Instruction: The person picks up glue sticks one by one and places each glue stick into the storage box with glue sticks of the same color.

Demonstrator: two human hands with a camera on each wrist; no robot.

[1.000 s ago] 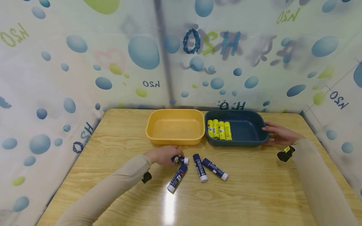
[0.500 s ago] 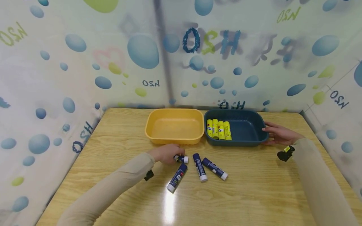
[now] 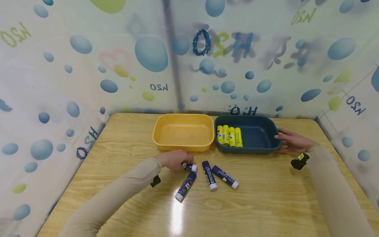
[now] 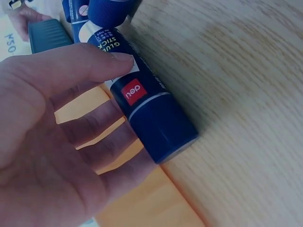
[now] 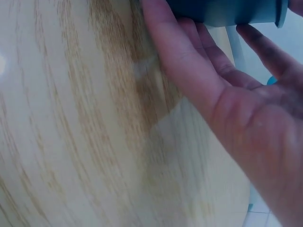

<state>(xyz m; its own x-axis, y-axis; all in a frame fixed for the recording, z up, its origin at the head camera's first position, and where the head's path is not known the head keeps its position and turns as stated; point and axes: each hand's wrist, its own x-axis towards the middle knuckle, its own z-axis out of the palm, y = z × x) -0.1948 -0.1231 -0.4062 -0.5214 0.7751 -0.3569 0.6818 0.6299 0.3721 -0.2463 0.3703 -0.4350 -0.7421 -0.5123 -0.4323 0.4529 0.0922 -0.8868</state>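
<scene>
My left hand (image 3: 177,160) pinches a dark blue glue stick with a white end (image 3: 189,167) just above the table, in front of the yellow tray (image 3: 183,148). In the left wrist view my thumb lies across the label of that glue stick (image 4: 163,118), with the other fingers behind it. Three more blue glue sticks lie nearby: one below the hand (image 3: 185,186), one upright in view (image 3: 209,175), one slanted (image 3: 225,177). My right hand (image 3: 294,141) touches the right end of the dark blue tray (image 3: 256,150), its fingers fairly straight against the wall in the right wrist view.
Several yellow glue sticks (image 3: 229,136) stand side by side at the left end of the dark blue tray. Both trays sit next to each other near the back edge of the wooden table (image 3: 251,204). A patterned curtain (image 3: 118,59) hangs behind.
My left hand has shifted slightly to the right over the glue stick and closed its fingertips round it. The right hand and the trays stay where they were.
</scene>
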